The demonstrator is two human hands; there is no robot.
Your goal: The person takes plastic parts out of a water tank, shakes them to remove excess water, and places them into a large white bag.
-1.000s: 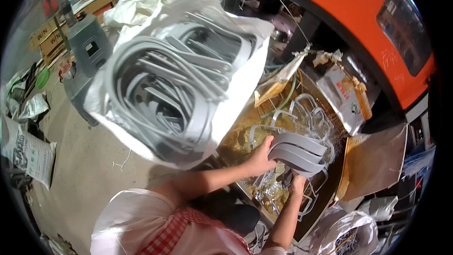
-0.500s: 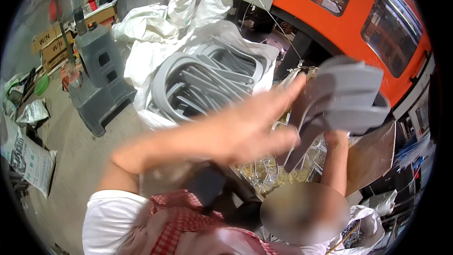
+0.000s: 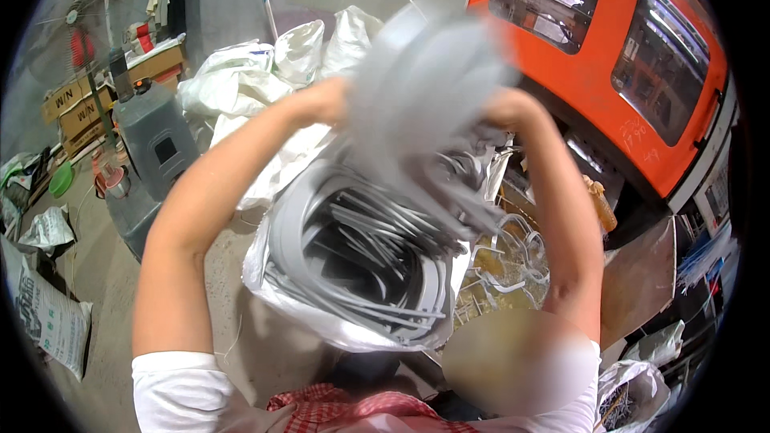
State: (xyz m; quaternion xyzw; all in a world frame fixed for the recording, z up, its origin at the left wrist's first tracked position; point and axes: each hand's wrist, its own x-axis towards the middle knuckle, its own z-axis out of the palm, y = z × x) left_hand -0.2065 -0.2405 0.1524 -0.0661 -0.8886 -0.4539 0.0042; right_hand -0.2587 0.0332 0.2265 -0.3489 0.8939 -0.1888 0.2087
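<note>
A blurred stack of curved grey plastic parts (image 3: 425,80) is raised in front of me, above the far side of an open white sack (image 3: 341,335). My left hand (image 3: 330,103) grips its left side and my right hand (image 3: 507,108) its right side; the fingers are partly hidden behind it. Thin ends of the parts hang down to the right. The sack holds many similar grey curved strips (image 3: 293,220), nested in loops. Motion smear hides the stack's exact shape.
Right of the sack is a bin of clear and yellowish plastic scraps (image 3: 509,265), with a brown board (image 3: 639,281) beside it. An orange machine (image 3: 593,72) stands at the far right. White sacks (image 3: 233,84) and a dark grey plastic stool-like piece (image 3: 156,140) stand left.
The stack has moved from the right to above the sack. My left hand, free and stretched out before, now holds it together with my right hand. My view has shifted.
</note>
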